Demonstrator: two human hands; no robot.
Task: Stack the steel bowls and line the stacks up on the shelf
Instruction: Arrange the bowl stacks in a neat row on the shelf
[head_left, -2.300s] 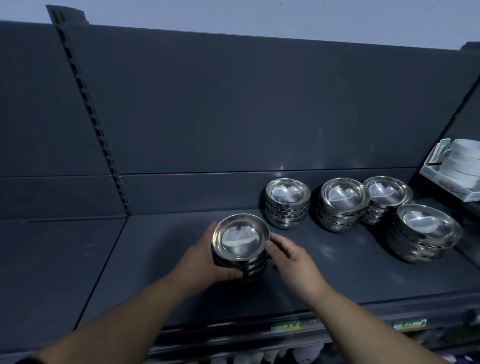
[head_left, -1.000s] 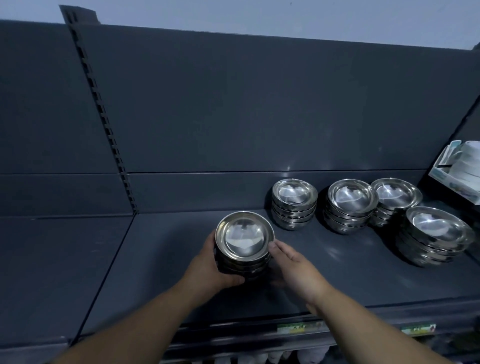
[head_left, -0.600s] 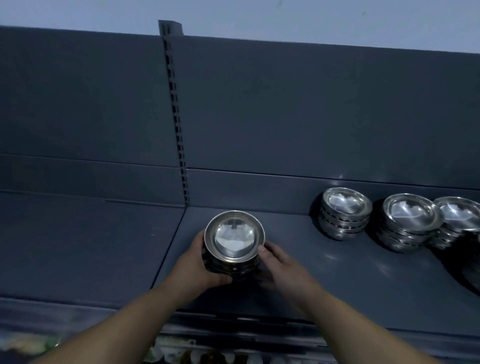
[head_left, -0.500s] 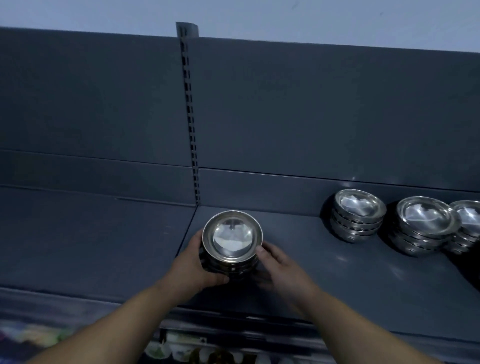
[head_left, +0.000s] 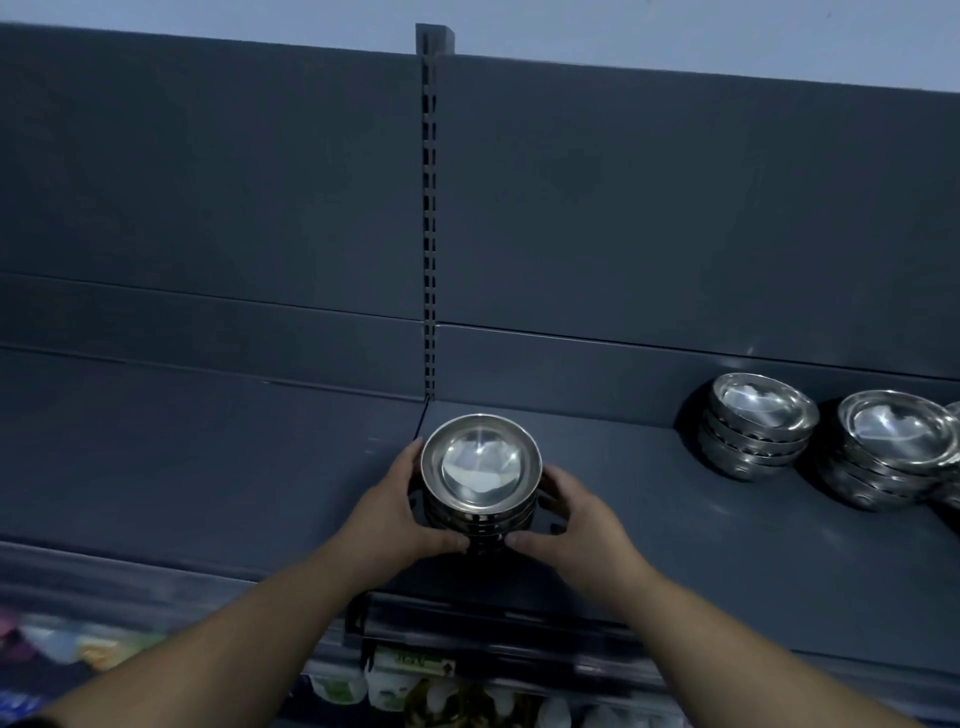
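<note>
Far left of the slotted upright (head_left: 429, 234): L shelf deck (head_left: 182, 457), dark grey, w/ the back panel (head_left: 208, 182) rising behind it. Lower down on that side are blurred coloured packs (head_left: 78, 649); can't tell what they are.

L hand (head_left: 395, 512) is just left of the upright's foot, camera side. Its fingers are curled round the left flank of the held stack (head_left: 480, 467), thumb hooked across the front near the base, so it's clamped on the stack.

Held stack: several steel bowls nested, mouths up. It sits just right of the upright's foot, at the near-left corner of the R shelf deck (head_left: 727, 545), by the seam btwn the two decks. The thumbs hide its base, so can't tell if it rests on the deck or is slightly off it.

R hand (head_left: 576, 525), right of the upright, cups the stack's right flank. Fingers are a bit apart and curved round the bowls, thumb low across the front. The two thumb tips nearly meet, w/ a small gap.

Well right of the upright, by the back panel, stands the 2nd stack (head_left: 756, 431), then the 3rd stack (head_left: 893, 447) just beside it. A sliver of more steel (head_left: 955, 415) shows at the frame edge.

Below the upright, under the deck's front edge: a price label (head_left: 415, 666) and more packs (head_left: 467, 701).
</note>
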